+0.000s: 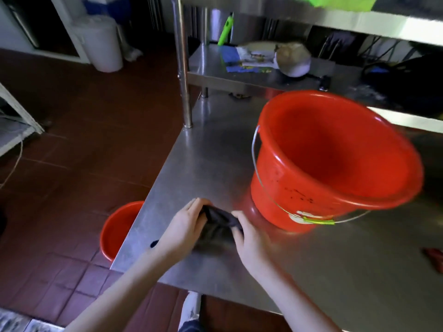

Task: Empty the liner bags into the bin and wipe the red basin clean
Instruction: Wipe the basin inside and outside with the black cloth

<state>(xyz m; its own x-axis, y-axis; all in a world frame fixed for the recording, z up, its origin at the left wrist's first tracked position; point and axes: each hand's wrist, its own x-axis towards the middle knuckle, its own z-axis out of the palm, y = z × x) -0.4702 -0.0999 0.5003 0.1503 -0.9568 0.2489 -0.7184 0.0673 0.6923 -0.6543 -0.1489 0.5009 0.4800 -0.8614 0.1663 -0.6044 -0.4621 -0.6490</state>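
Observation:
A red bucket (pixel 330 164) with a wire handle stands on the steel table (pixel 191 168), its inside bare and dark specks on its outer wall. Just left of its base lies a dark crumpled cloth (pixel 217 227). My left hand (pixel 184 228) grips the cloth's left side and my right hand (pixel 249 238) grips its right side, both low on the tabletop near the front left corner. A second red basin (pixel 115 231) sits on the floor, half hidden under the table's left edge.
A steel post (pixel 183 68) rises at the table's back left. The low shelf behind holds a green tool (pixel 225 29), papers, a white bowl (pixel 293 59) and a dark bag (pixel 407 80). A white bin (pixel 103 41) stands on the red tiled floor at far left.

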